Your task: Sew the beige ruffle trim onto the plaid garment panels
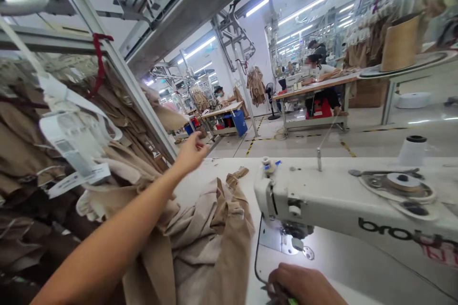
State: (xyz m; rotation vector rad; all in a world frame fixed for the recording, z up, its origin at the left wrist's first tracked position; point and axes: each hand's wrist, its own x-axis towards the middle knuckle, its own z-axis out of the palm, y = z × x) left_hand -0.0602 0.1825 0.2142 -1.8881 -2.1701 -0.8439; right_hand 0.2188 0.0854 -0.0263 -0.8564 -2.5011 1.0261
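Note:
My left hand point(191, 152) reaches out, fingers apart, above the far edge of the white sewing table point(229, 167), holding nothing. It is nearest to a rack of hanging beige garments point(25, 152) with white paper tags point(73, 152). Below my forearm, a crumpled beige fabric garment point(203, 233) lies across the table. My right hand point(304, 286) sits at the bottom edge of the view, in front of a white Brother sewing machine point(343, 200). Its fingers close on a small tool with a green part point(292, 301), mostly hidden by the hand.
A white thread cone point(413, 150) stands behind the machine. A metal rack frame point(118, 76) runs along the left. Beyond lie a tiled floor with yellow-and-black tape point(257, 140), other sewing tables, seated co-workers point(317, 69), a blue bin point(239, 123) and a standing fan point(271, 97).

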